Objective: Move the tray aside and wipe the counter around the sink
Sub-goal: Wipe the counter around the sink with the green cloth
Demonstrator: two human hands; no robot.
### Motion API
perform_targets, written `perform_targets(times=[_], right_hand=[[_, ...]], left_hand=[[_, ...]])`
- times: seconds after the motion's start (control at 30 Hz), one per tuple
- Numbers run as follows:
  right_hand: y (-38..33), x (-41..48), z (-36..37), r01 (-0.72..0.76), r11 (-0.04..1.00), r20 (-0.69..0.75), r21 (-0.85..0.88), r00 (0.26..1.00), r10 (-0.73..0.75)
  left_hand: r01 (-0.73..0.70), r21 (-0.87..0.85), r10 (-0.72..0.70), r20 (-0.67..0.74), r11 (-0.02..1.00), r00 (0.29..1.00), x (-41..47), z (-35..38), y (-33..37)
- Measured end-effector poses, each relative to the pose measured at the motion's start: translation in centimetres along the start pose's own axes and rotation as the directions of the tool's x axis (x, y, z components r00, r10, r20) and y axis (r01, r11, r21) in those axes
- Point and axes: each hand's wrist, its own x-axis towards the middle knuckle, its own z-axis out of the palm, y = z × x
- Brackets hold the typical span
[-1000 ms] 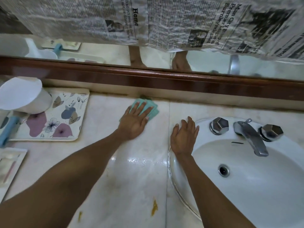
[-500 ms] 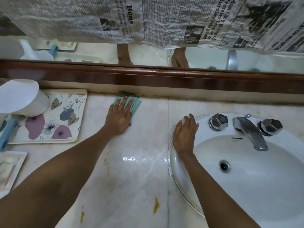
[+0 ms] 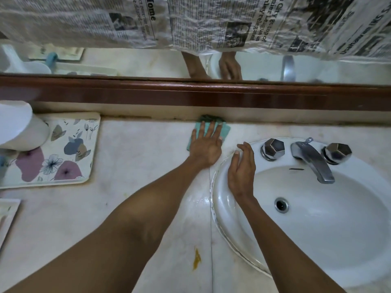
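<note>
My left hand (image 3: 206,145) lies flat, fingers spread, on a teal cloth (image 3: 224,130) pressed against the pale marble counter (image 3: 135,157), close to the back wall and just left of the sink. My right hand (image 3: 241,168) rests with fingers together on the left rim of the white oval sink (image 3: 317,269) and holds nothing. The floral tray (image 3: 69,149) sits at the far left of the counter against the back wall, with a white tipped container (image 3: 19,125) on its left part.
A chrome faucet (image 3: 313,161) with two hexagonal knobs stands at the sink's back. An orange-yellow stain (image 3: 196,258) marks the counter near the front. A brown wooden ledge (image 3: 190,94) and a mirror with newspaper over it run along the back. A small flat dish (image 3: 6,216) shows at the left edge.
My left hand slid the cloth left along the back wall, then back right toward the sink. My right hand stayed on the sink's rim.
</note>
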Motion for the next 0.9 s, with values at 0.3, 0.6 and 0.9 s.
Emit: perform_targets(times=[0.3,0.6,0.9], right_hand=[[0.6,-0.3,0.8,0.014,0.993,0.001,-0.119,1.0,-0.014],[0.0,0.1,1.8,0.078,0.916,0.088,-0.394,0.995,-0.047],[-3.7,1.5,6.3,0.28,0.832,0.406,-0.478,0.911,-0.073]], left_hand=[[-0.098,0.18,0.124,-0.139,0.979,0.982,-2.8,-2.8,-13.6],[0.307,0.036,-0.299,-0.146,0.951,0.943,-3.2,-1.0,-8.0],[-0.177,0.222,0.191,-0.046,0.959,0.98,-8.6,-3.8,-18.6]])
